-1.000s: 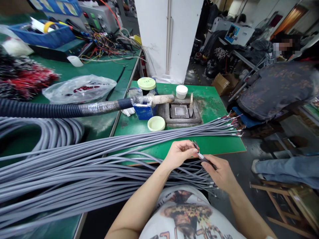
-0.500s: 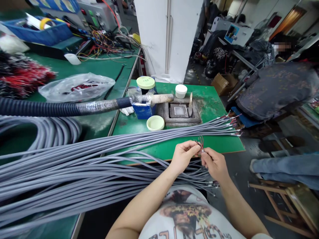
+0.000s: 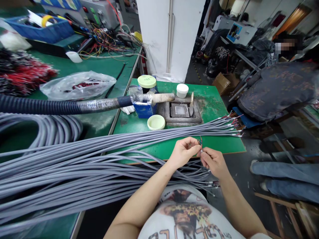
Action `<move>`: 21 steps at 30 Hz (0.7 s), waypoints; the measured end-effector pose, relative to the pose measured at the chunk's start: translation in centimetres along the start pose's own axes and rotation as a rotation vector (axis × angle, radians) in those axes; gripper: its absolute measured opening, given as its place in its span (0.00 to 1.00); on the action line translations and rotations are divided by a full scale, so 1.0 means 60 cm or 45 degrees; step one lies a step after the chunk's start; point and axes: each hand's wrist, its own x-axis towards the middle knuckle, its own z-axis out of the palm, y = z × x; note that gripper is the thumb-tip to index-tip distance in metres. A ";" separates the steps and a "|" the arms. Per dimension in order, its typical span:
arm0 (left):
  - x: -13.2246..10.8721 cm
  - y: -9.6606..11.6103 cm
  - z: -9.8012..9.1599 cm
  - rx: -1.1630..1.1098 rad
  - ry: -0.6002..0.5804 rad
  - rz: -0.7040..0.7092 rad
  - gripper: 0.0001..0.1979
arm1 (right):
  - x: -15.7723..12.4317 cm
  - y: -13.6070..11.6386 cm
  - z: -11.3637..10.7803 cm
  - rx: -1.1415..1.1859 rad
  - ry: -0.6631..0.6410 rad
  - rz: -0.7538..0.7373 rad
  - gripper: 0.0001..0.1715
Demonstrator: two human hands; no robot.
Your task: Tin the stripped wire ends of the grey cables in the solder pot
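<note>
My left hand (image 3: 185, 151) pinches the thin coloured wires (image 3: 200, 141) that fan out of a grey cable's stripped end. Just to the right, my right hand (image 3: 213, 161) is closed on the same cable, at its sheath below the wires. The fingertips of both hands nearly meet. Beyond them, a bundle of grey cables (image 3: 149, 135) crosses the green bench, its stripped ends (image 3: 233, 124) showing red and dark wires at the right edge. A second bundle of grey cables (image 3: 119, 174) runs lower down, passing under my left forearm.
A solder pot (image 3: 179, 110) is set in a stained block, with a flat scraper-like tool (image 3: 191, 104) on it. Nearby are a white tub (image 3: 182, 90), a pale green lid (image 3: 156, 122) and a ribbed hose (image 3: 99, 104). A seated person (image 3: 276, 89) is at the right.
The wires between my fingers have drawn closer together and stand less spread. Both hands keep nearly the same place. At the right, the jeans-clad legs have shifted apart.
</note>
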 end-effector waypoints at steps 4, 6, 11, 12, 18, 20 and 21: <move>0.002 -0.012 -0.003 -0.065 -0.011 -0.024 0.08 | 0.000 0.005 0.003 -0.031 0.097 -0.036 0.15; 0.000 -0.021 -0.002 -0.105 0.010 -0.036 0.06 | 0.001 0.007 0.005 -0.133 0.208 -0.067 0.12; -0.010 -0.032 0.004 -0.026 0.125 0.008 0.06 | 0.011 -0.002 0.007 -0.326 0.354 -0.214 0.13; -0.012 -0.031 0.004 -0.002 0.145 0.030 0.07 | 0.014 -0.007 0.007 -0.332 0.370 -0.259 0.12; -0.018 -0.022 -0.006 -0.015 0.256 0.132 0.11 | 0.046 -0.040 0.007 -0.301 0.370 -0.386 0.05; -0.018 -0.023 -0.014 -0.101 0.286 0.122 0.12 | 0.063 -0.051 0.012 -0.274 0.319 -0.382 0.06; -0.018 -0.024 -0.018 -0.166 0.303 0.117 0.12 | 0.073 -0.057 0.015 -0.251 0.294 -0.385 0.06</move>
